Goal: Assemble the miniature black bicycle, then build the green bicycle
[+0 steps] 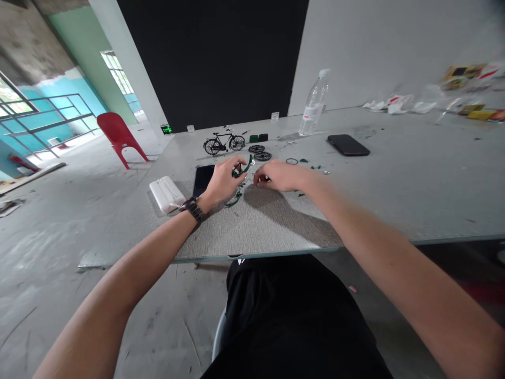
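Note:
My left hand, with a dark watch on its wrist, holds a green model bicycle part with a curved strip between its fingers. Close by on the right, my right hand is low over the table, fingertips pinched together; whatever is in them is too small or hidden to make out. Another curved green piece lies below my left hand among small green bits. Beyond the hands lie two black spoked wheels. A finished-looking black model bicycle stands behind my left hand.
A white box-like device and a dark phone lie left of my left hand. Farther right are a thin black ring, green scraps, another phone and a clear bottle. Plastic packaging lies along the wall.

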